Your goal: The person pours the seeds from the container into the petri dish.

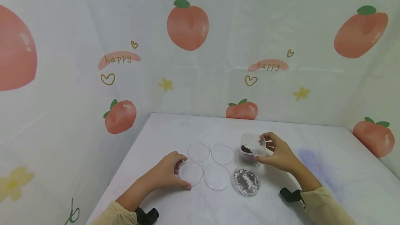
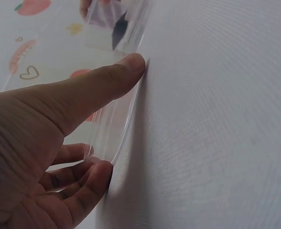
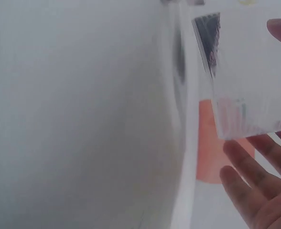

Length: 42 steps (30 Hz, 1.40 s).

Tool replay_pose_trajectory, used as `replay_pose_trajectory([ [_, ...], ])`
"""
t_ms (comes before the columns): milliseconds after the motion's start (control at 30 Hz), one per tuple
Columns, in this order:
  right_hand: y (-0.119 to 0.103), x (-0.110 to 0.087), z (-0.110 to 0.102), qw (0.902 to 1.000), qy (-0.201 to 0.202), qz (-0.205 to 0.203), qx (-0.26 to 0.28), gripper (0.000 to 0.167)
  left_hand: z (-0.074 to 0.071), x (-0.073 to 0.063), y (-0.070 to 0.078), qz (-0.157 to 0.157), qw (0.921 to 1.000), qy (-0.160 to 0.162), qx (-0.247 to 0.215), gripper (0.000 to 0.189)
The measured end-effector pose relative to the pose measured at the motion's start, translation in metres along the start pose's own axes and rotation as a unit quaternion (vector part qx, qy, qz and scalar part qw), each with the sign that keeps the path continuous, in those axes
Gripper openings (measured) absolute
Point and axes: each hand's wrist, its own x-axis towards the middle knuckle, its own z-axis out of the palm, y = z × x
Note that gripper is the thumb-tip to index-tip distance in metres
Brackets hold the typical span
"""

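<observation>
My left hand (image 1: 170,171) holds a clear petri dish (image 1: 191,173) at the front left by its rim, thumb at the near side and fingers at the far side. The dish wall (image 2: 119,119) shows between thumb and fingers in the left wrist view. With my right hand (image 1: 280,151) I grip a clear plastic box (image 1: 252,139) at its right side. Dark, soil-like crumbs (image 1: 247,148) lie at the box's left, beside something pale. Just in front of the box, another petri dish (image 1: 246,182) has dark and white bits spread in it.
Three more clear petri dishes stand close together: one at the back left (image 1: 199,152), one at the back middle (image 1: 223,154) and one at the front middle (image 1: 217,177). The white tabletop (image 1: 181,129) meets a peach-printed cloth (image 1: 200,79) behind.
</observation>
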Motion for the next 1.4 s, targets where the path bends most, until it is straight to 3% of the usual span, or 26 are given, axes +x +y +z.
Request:
replay_pose_trajectory([
  [200, -0.017, -0.002, 0.001, 0.9994, 0.0, -0.018, 0.03, 0.081, 0.0, 0.0, 0.0, -0.002, 1.0, -0.001, 0.001, 0.094],
  [667, -0.039, -0.001, 0.015, 0.9958, 0.026, -0.086, 0.015, 0.083, -0.002, 0.0, 0.002, -0.003, 1.0, -0.004, 0.001, 0.093],
  [1167, -0.07, 0.002, 0.034, 0.9884, 0.023, -0.146, -0.035, 0.09, 0.0, 0.001, -0.001, 0.014, 0.9999, 0.002, -0.002, 0.092],
  [1400, -0.088, 0.006, 0.051, 0.9801, 0.019, -0.183, -0.074, 0.089, 0.0, 0.001, -0.002, 0.012, 0.9999, -0.001, -0.005, 0.091],
])
